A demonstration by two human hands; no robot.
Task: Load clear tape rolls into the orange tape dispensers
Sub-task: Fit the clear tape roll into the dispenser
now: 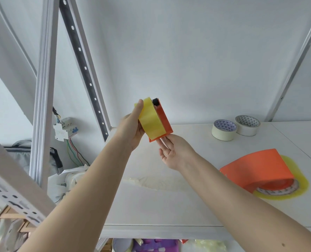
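Observation:
My left hand (132, 129) holds a yellowish clear tape roll (151, 120) up above the white shelf, thumb on the roll's top edge. The roll sits against the side of an orange tape dispenser (164, 120), whose black roller shows at its top. My right hand (172, 153) is just below the dispenser, fingertips touching its lower corner, palm open upward. A second orange dispenser (256, 168) lies on the shelf at the right with a yellowish clear roll (296, 186) inside it.
Two masking tape rolls, cream (223, 130) and white (247, 125), stand at the back of the white shelf (151, 206). Metal shelf uprights (45, 88) rise at the left and right. An electrical breaker with wires (64, 129) hangs at the left.

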